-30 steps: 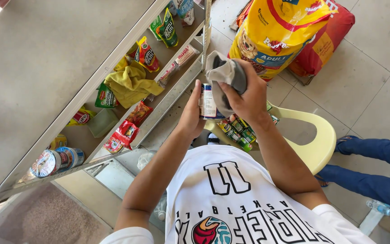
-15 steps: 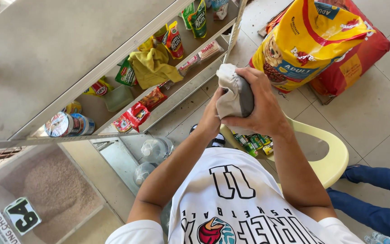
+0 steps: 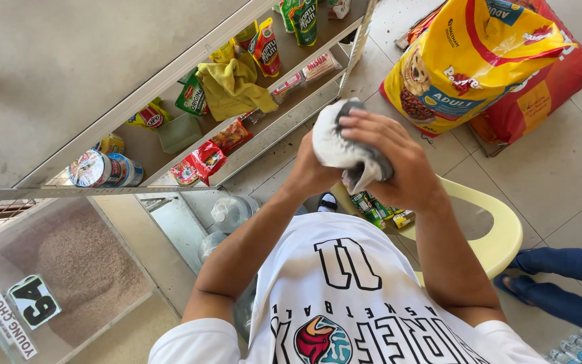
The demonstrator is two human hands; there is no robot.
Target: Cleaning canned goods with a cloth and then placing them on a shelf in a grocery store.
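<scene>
Two hands, right hand (image 3: 386,156) and left hand (image 3: 311,176), both clasped around one white cloth (image 3: 337,143).

Bright, even daylight fills the view, strongest on the pale floor tiles (image 3: 567,168) at the right, which look nearly washed out. The white shirt (image 3: 372,303) is close to overexposed. Shadows are soft: the shelf (image 3: 170,145) interior sits darker under its top board. The glossy yellow feed bag (image 3: 473,61) shows small glare patches. Straight shelf edges bow slightly toward the frame corners, probably wide-angle distortion. Focus is mostly sharp.
</scene>
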